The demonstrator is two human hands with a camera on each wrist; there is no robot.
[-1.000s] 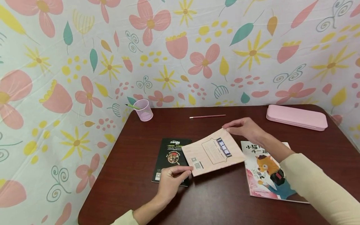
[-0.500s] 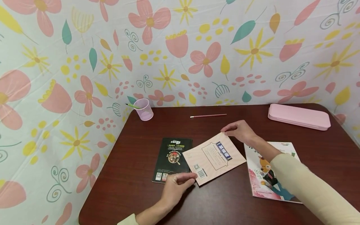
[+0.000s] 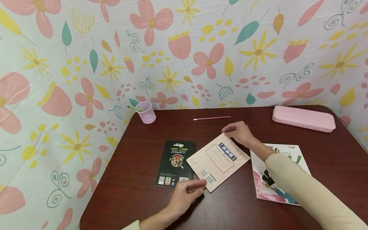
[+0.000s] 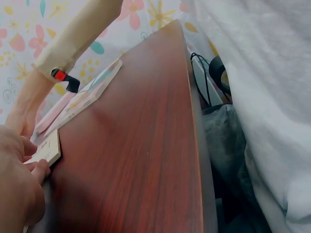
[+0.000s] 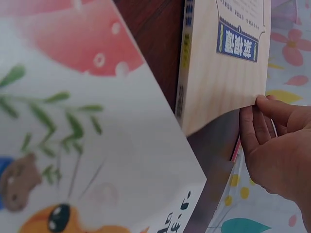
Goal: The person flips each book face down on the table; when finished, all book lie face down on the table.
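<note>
A thin beige book (image 3: 218,161), with a blue title label and a barcode on its upper face, lies aslant at the middle of the table. At its near corner my left hand (image 3: 184,195) pinches the edge between thumb and fingers. My right hand (image 3: 240,132) pinches the far corner. In the right wrist view, the thumb lies on the beige book's (image 5: 233,80) face with fingers beneath, and that edge curves up slightly. A black book (image 3: 176,163) lies flat just left of it. From the left wrist view, the beige book's corner (image 4: 50,149) shows beyond the fingers.
Under the right forearm lies a larger picture book (image 3: 264,190). A pink pencil case (image 3: 303,118) sits back right, a red pencil (image 3: 212,118) at the back middle. A lilac pen cup (image 3: 146,113) holding a green pencil stands back left, near the flowered cloth (image 3: 184,73).
The beige book has turned clockwise and come down lower, uncovering more of the black book. My left hand has moved right and nearer; the right hand has shifted left.
</note>
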